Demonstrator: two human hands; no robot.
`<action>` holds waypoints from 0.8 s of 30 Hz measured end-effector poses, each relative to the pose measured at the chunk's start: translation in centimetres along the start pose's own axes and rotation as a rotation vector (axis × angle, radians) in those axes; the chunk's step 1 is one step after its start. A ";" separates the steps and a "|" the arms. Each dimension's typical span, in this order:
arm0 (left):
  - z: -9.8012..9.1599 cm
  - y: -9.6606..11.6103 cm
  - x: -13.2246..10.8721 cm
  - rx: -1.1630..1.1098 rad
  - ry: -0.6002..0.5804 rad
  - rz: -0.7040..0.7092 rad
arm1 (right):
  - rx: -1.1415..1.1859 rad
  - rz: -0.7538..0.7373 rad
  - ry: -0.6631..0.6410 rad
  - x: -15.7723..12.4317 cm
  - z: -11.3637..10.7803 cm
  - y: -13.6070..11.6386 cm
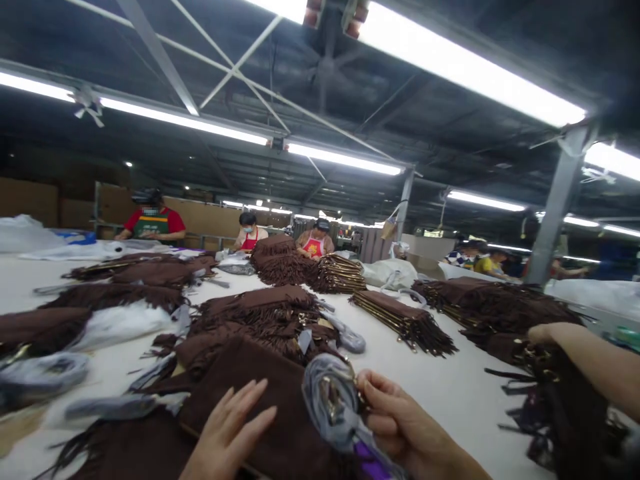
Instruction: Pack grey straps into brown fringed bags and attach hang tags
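Note:
My left hand [227,430] is open, its fingers spread over a dark brown fabric bag [240,370] that lies in front of me. The fingers of my right hand [400,423] pinch the edge of a coiled strap wrapped in clear plastic [317,393]. Gold-coloured metal shows inside the coil, and a purple piece [370,460] hangs below it. The coil is held over the right side of the bag. Behind the bag, more brown fringed bags [260,303] are piled, with another wrapped strap [350,337] beside them.
At the right, another person's hand [545,333] grips dark fringed bags. A stack of bags with gold edges [395,313] lies on the white table [425,373]. Wrapped straps [45,373] and plastic [125,323] are on the left. Several people work across the table.

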State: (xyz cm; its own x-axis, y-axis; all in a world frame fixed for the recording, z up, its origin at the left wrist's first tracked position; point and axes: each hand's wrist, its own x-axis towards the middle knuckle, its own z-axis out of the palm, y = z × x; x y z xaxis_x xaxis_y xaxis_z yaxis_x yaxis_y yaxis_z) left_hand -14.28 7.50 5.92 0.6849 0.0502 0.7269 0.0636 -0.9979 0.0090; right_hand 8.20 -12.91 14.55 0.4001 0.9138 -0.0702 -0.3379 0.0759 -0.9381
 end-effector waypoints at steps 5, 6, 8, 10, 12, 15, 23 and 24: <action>0.2 6.7 0.3 -0.124 -0.047 -0.002 | 0.115 0.093 -0.216 -3.1 6.1 7.2; 0.5 7.2 -0.4 -0.170 -0.059 -0.049 | 0.115 0.105 -0.204 -3.4 6.6 8.3; 0.5 8.0 -2.1 -0.247 -0.057 -0.191 | 0.094 0.137 -0.195 -3.8 7.4 9.9; -0.1 8.4 -3.7 -0.274 -0.044 -0.332 | 0.040 0.132 -0.231 -3.9 8.0 10.9; -0.9 8.5 -4.9 -0.273 -0.059 -0.408 | -0.044 0.063 -0.256 -3.9 8.4 11.1; -2.0 8.3 -6.5 -0.328 -0.138 -0.383 | -0.260 -0.051 -0.233 -4.1 9.1 10.6; -2.9 8.5 -9.5 -0.528 -0.298 -0.411 | -0.327 -0.066 -0.367 -4.3 11.5 10.5; -3.2 8.6 -9.6 -0.553 -0.299 -0.414 | -0.288 -0.038 -0.371 -4.2 11.6 10.7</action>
State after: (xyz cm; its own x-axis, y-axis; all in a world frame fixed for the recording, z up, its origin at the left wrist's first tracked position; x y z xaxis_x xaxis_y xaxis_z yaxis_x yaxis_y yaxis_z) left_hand -22.62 -1.72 1.21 0.8571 0.3560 0.3722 0.0393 -0.7657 0.6420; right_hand -6.96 -11.36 8.76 0.0585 0.9974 0.0432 -0.0580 0.0466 -0.9972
